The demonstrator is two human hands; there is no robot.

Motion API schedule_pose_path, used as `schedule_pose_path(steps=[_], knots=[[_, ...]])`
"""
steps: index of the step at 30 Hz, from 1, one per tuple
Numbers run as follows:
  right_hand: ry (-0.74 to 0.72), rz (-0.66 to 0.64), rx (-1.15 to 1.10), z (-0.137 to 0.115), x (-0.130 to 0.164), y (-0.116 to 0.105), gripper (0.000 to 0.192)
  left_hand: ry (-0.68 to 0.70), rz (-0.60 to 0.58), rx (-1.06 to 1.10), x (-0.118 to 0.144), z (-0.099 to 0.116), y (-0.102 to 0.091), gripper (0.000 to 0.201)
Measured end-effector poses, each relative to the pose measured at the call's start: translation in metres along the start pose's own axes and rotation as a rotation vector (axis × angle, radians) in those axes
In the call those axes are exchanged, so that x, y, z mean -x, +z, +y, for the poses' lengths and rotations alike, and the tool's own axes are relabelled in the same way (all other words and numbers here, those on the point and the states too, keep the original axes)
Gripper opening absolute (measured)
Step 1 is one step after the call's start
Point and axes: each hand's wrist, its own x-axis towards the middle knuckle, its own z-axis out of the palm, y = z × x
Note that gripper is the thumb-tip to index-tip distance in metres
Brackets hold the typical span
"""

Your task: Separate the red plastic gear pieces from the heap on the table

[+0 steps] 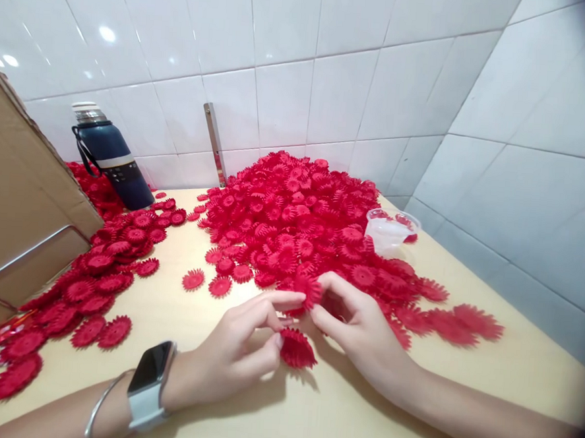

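My left hand (pixel 249 348), with a watch and a bangle at the wrist, pinches a red toothed disc (pixel 298 349) between thumb and fingers just above the table. Its index finger reaches to a second red toothed disc (pixel 308 291), tilted on edge. That second one is gripped by my right hand (pixel 349 315), between thumb and index finger. Behind both hands rises a large heap of the same red discs (pixel 293 212). Their material looks like felt or cloth, though I cannot tell for certain.
A clear plastic cup (pixel 391 231) stands at the heap's right. On the left are a dark blue bottle (pixel 112 158), a cardboard box (pixel 22 182), a metal wire stand (pixel 27 262) and more discs (pixel 116 261). A narrow strip (pixel 214 145) leans on the tiled wall (pixel 279 106).
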Motion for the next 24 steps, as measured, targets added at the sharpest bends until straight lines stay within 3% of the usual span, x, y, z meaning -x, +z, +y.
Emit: schedule_pose_path(steps=[2, 4, 7, 13, 19, 24], knots=[[0.029, 0.069, -0.014, 0.001, -0.001, 0.001, 0.01, 0.006, -0.014, 0.005, 0.0, 0.001, 0.0, 0.012], [0.057, 0.105, -0.023, 0.0, -0.002, 0.002, 0.025, 0.008, -0.016, 0.015, 0.0, 0.001, 0.0, 0.011], [0.04, 0.088, 0.009, -0.001, -0.001, 0.001, 0.04, 0.006, -0.001, 0.051, 0.001, -0.001, 0.0, 0.012], [-0.084, -0.048, 0.069, -0.003, 0.0, -0.001, 0.014, -0.092, 0.185, 0.23, -0.002, -0.009, 0.001, 0.013], [0.058, -0.011, -0.084, 0.002, 0.001, 0.001, 0.027, -0.294, 0.347, 0.457, -0.01, -0.012, 0.001, 0.001], [0.17, -0.031, -0.257, 0.003, -0.001, 0.002, 0.021, -0.326, 0.369, 0.577, -0.015, -0.011, -0.001, 0.022]])
